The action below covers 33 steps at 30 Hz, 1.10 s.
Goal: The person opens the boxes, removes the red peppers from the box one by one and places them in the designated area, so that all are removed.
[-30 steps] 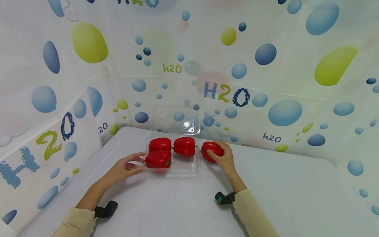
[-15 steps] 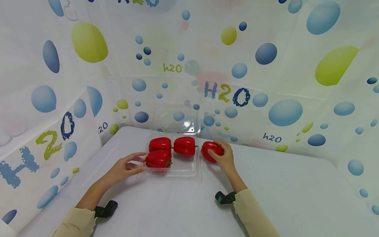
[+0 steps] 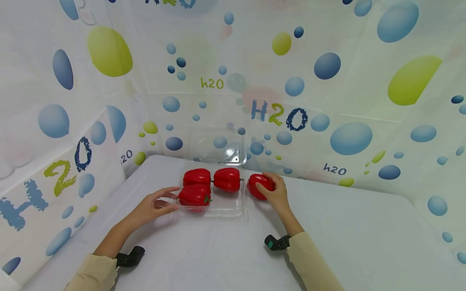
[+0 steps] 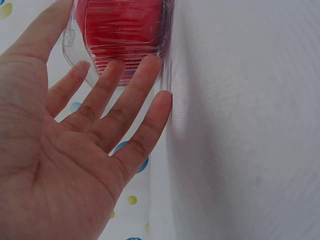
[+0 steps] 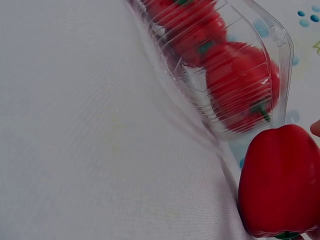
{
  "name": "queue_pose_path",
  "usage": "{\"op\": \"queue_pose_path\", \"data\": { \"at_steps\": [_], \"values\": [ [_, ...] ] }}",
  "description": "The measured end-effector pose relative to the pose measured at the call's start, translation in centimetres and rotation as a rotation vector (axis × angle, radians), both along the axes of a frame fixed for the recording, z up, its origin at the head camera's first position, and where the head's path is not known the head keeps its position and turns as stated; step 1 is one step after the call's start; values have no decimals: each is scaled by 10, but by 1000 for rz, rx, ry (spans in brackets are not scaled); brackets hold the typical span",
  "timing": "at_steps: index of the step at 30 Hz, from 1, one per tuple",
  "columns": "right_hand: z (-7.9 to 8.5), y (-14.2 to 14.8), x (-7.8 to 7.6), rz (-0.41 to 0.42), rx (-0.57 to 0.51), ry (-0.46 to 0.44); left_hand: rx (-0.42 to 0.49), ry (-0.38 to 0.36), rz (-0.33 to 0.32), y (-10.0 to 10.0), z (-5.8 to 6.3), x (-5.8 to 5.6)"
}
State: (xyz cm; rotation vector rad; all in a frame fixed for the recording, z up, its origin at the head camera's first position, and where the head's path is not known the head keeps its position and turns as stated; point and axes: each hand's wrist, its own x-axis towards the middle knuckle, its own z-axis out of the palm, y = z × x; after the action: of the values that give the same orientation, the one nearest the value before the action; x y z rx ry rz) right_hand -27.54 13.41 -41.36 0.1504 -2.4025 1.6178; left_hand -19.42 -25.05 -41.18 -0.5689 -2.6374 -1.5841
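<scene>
On the white table, a clear plastic clamshell container (image 3: pixel 227 211) holds red bell peppers: two at the back (image 3: pixel 196 177) (image 3: pixel 226 180) and one at front left (image 3: pixel 194 196). My left hand (image 3: pixel 148 208) is at its left side, fingers spread and nearly straight, fingertips right at the ribbed wall in the left wrist view. Just outside the right wall, my right hand (image 3: pixel 278 197) grips another red bell pepper (image 5: pixel 280 180), thumb on the near side and fingers over the far side. In the right wrist view, only bits of that hand show at the edge.
The container's hinged lid (image 3: pixel 216 147) stands raised behind it, against the patterned curtain (image 3: pixel 349 97). A white cloth covers the table (image 3: pixel 218 254), which runs on to the right of the right hand. Both wrists wear black camera mounts (image 3: pixel 131 257).
</scene>
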Motion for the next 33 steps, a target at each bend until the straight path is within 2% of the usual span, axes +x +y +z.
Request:
{"op": "queue_pose_path", "data": {
  "at_steps": [33],
  "values": [
    [6, 3, 1, -4, -44, -6, -2, 7, 5, 1, 1, 1]
  ]
}}
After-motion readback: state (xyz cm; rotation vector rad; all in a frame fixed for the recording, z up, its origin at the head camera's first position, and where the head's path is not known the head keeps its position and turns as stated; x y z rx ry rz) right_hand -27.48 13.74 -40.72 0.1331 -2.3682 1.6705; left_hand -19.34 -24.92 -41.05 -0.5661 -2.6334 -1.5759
